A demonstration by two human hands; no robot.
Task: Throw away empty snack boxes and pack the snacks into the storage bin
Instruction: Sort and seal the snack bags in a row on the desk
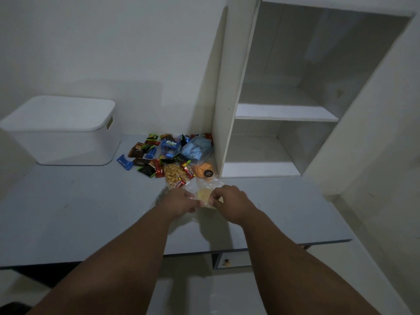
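A clear plastic bag of pale yellow snacks [203, 193] lies near the middle of the grey table [68, 212]. My left hand [179, 201] and my right hand [229, 201] both pinch its plastic from either side. Behind it is a pile of wrapped snacks [163, 153]: a bag of peanuts [173, 173], an orange pack [203, 170], a blue bag [197, 148] and several small dark, red and blue wrappers. A white storage bin [61, 133] with its lid on stands at the table's back left.
A white open shelf unit [279, 112] rises at the right, right beside the snack pile. A wall runs behind the table. A small drawer front with a knob [227, 261] shows under the table's front edge.
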